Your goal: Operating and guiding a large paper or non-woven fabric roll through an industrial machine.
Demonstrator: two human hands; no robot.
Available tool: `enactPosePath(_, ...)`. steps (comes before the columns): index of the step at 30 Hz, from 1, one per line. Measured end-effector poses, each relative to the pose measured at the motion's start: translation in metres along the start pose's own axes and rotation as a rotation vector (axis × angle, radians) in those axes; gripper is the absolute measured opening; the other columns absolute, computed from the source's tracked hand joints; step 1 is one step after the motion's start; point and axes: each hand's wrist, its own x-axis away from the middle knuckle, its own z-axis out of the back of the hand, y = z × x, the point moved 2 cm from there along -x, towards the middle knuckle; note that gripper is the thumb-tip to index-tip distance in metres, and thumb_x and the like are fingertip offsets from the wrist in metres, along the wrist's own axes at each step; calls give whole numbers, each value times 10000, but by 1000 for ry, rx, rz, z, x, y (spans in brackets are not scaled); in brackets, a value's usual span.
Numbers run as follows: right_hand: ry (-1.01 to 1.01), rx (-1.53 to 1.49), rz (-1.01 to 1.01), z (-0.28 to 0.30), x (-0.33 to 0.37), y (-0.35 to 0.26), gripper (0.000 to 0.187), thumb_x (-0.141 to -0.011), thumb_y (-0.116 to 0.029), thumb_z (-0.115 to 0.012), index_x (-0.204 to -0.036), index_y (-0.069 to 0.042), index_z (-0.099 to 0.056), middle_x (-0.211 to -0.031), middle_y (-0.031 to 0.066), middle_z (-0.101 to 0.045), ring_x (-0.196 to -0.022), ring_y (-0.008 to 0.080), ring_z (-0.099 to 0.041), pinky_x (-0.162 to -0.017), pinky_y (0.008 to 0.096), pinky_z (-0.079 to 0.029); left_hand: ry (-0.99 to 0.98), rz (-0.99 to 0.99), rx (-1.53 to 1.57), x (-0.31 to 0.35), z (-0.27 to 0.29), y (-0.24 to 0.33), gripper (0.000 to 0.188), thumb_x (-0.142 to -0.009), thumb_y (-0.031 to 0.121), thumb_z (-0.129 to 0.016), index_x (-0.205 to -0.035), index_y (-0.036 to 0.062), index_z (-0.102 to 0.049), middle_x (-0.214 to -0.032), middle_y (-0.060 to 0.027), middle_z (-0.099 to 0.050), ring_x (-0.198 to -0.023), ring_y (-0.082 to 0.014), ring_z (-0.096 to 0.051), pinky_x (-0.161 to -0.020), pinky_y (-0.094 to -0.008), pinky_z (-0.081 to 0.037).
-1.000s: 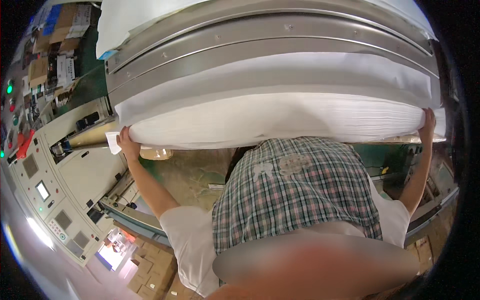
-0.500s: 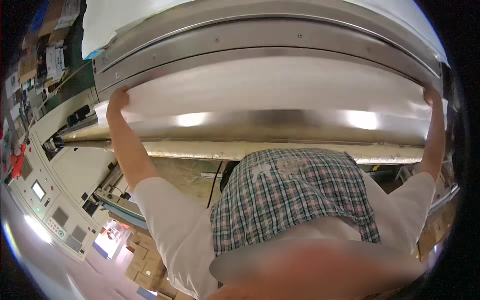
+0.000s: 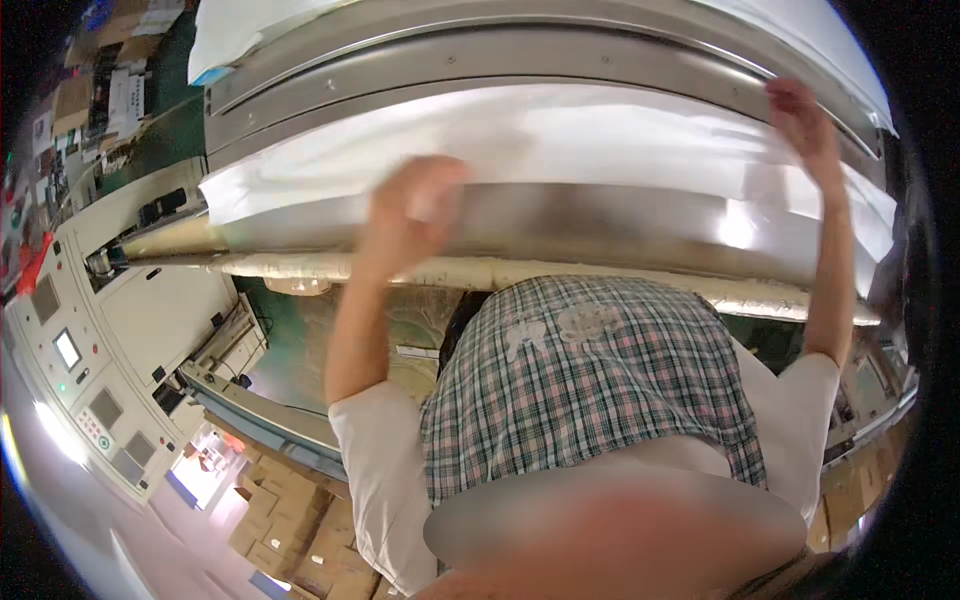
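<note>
"watching remotely, where did you see the white sheet (image 3: 600,135)?"

"i saw it beyond the plaid apron (image 3: 590,390), its long axis left to right below the steel panel (image 3: 530,57). the left hand (image 3: 412,210), over its near edge, was closer to its middle; the right hand (image 3: 806,125) was by its far edge, rightward."

"gripping?"

"i couldn't tell: both blurred, fingers curled. half a second earlier they were at opposite ends; both had since come inward, the left much more."

Metal bed (image 3: 600,215): shiny, bare in a strip toward its near edge
White sheet (image 3: 590,135): directly on the bed, reaching from left end to right end, wrinkled
Near edge: pale yellowish bar (image 3: 520,271) running along it
</note>
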Motion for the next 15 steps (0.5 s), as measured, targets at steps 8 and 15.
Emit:
enactPosePath(8,-167,536,487,-188,-35,-124,293,-652,3,-614,-926,-40,-518,-1040,106,-517,-951,297,-504,-790,374,-440,66,-166,-372,40,-25,-46,307,-748,85,-596,-1051,114,-555,-1084,-74,-553,-986,-273,-511,-882,-383,-372)
enactPosePath(15,56,371,213,-195,-34,-140,167,-715,56,-554,-866,-13,-551,-950,121,-579,-904,281,-549,-774,330,-447,284,43,-506,106,87,-160,153,-807,112,-546,-939,39,-564,-949,-109,-581,-875,-278,-540,-837,-389,-375)
